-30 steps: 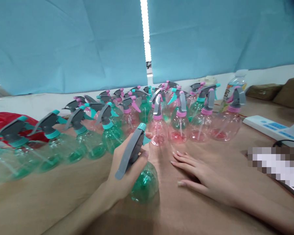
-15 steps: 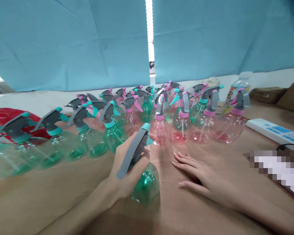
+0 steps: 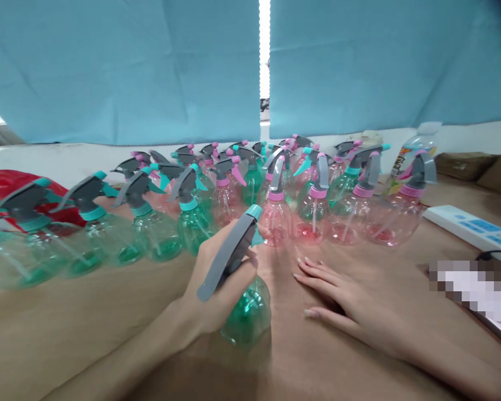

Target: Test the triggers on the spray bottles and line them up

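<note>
My left hand (image 3: 219, 278) is wrapped round the neck of a green spray bottle (image 3: 248, 314) with a grey and teal trigger head, upright in the middle foreground. Flat on the brown table (image 3: 300, 356), my right hand (image 3: 338, 289) lies with its fingers spread, holding nothing. Just beyond the hands stand pink spray bottles (image 3: 276, 220) on the right. A row of green spray bottles (image 3: 156, 236) runs off to the left.
More pink and green spray bottles crowd behind. A red cloth or bag (image 3: 8, 184) lies far left. To the right are a white power strip (image 3: 467, 225), a clear labelled bottle (image 3: 415, 153), brown packages (image 3: 463, 165) and a blurred-out object (image 3: 476, 295).
The view has shifted slightly, so the bottles on the right appear a little further right. Both hands keep almost the same pose, my left still round the green bottle.
</note>
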A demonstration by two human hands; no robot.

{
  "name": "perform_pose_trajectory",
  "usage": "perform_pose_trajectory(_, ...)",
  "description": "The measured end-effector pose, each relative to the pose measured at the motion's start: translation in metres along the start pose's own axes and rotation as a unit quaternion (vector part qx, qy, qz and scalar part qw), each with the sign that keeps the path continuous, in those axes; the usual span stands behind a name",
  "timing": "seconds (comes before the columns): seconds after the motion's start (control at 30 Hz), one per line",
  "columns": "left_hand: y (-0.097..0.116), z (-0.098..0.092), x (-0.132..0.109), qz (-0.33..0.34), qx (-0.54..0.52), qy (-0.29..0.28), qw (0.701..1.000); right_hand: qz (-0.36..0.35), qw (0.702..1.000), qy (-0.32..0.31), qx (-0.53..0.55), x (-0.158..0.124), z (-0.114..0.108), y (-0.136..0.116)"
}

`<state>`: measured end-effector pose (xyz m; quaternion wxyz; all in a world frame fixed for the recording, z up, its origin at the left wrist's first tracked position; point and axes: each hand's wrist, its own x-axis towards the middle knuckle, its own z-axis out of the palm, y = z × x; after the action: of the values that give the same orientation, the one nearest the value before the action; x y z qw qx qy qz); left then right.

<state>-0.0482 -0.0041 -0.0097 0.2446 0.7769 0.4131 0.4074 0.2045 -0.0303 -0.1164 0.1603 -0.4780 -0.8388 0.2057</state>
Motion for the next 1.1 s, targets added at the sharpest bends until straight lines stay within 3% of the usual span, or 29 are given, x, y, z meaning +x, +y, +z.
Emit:
perform_pose_trajectory(0.33, -0.0003, 0.0037, -0.0006, 0.013, 0.015, 0.029, 0.999, -0.003, 1.0, -0.001, -0.014, -0.0007, 0.0023, 0.0031)
perform_pose_trajectory(0.6, 0.0016, 0.0029, 0.0004, 0.005, -0.009, 0.007, 1.0, 0.004, 1.0, -0.009, -0.014, -0.0004, 0.0007, 0.0024)
perform_pose_trajectory(1.1, 0.0017, 0.0089, 0.0025, 0.002, -0.032, 0.015, 0.999, 0.004, 1.0, -0.012, -0.026, 0.0005, 0.0019, 0.0023)
